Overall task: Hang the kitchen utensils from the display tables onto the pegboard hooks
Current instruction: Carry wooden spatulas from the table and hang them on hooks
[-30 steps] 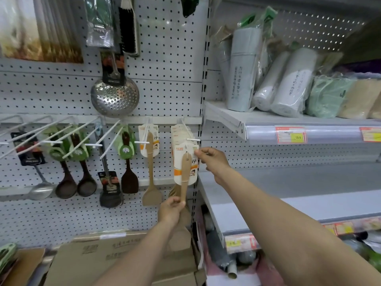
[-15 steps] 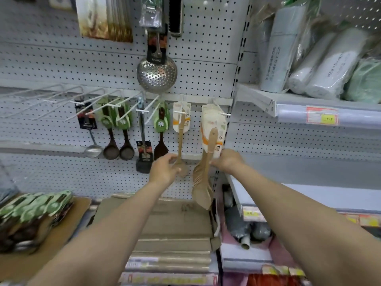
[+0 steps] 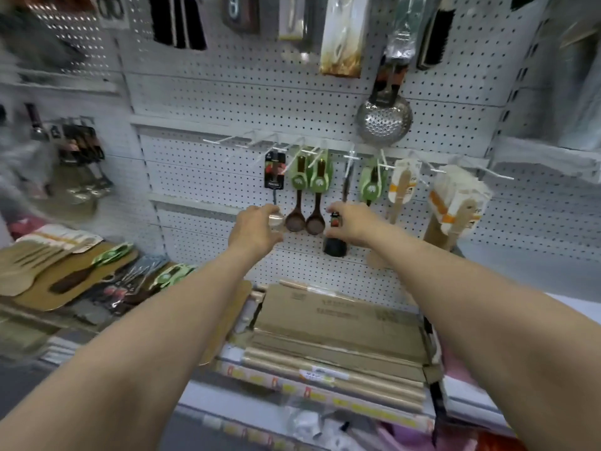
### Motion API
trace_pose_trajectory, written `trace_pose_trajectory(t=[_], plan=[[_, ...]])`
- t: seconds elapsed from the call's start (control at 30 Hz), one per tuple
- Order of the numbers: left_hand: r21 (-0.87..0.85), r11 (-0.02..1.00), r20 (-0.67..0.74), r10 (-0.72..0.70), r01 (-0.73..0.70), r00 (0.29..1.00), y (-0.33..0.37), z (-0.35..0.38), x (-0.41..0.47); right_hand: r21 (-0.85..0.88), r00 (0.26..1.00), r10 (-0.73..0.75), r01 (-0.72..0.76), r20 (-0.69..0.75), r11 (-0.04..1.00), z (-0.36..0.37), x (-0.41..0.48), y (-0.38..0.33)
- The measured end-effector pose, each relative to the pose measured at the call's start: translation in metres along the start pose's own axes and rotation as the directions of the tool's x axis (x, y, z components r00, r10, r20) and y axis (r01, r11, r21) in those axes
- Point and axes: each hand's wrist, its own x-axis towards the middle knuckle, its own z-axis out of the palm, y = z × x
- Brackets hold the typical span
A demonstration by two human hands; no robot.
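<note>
The white pegboard (image 3: 227,177) carries a row of hooks. A thick bunch of carded wooden spatulas (image 3: 455,203) hangs on the rightmost hook, with a single wooden spatula (image 3: 401,187) to its left. Further left hang two dark spoons on green cards (image 3: 309,193), a black turner (image 3: 333,245) and a metal spoon (image 3: 276,219). My left hand (image 3: 253,229) hovers in front of the metal spoon's bowl with loosely curled fingers, holding nothing. My right hand (image 3: 353,224) hovers over the black turner's handle, also holding nothing.
At the left, a display table (image 3: 39,301) holds loose wooden spatulas (image 3: 29,265), green-carded spoons (image 3: 113,253) and metal utensils. Flat cardboard boxes (image 3: 335,323) lie on the shelf below my hands. A steel skimmer (image 3: 383,120) hangs above the hook row.
Both hands have let go of the wooden spatula on the rightmost hook and moved left along the hook row. The view has swung left, bringing the display table into sight.
</note>
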Motion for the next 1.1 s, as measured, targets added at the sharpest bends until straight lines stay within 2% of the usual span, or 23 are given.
trace_pose_trajectory(t=[0.1,0.27,0.63,1.1], plan=[[0.093,0.996,0.0,-0.007,0.007,1.0,-0.049,-0.048,-0.011,-0.029,0.985,-0.147,0.145,-0.089,0.989,0.005,0.005,-0.075],[0.188,0.982,-0.077,-0.018,0.033,0.997,-0.125,-0.122,-0.026,-0.121,0.945,-0.286,0.269,-0.156,0.956,0.009,0.015,-0.182],[0.259,0.941,-0.202,-0.17,0.219,0.965,-0.273,-0.223,-0.02,-0.032,0.915,-0.379,0.378,-0.137,0.925,0.052,0.075,-0.358],[0.297,0.86,-0.273,-0.34,0.415,0.9,-0.485,-0.329,0.107,0.091,0.861,-0.504,0.509,-0.074,0.856,0.097,0.285,-0.59]])
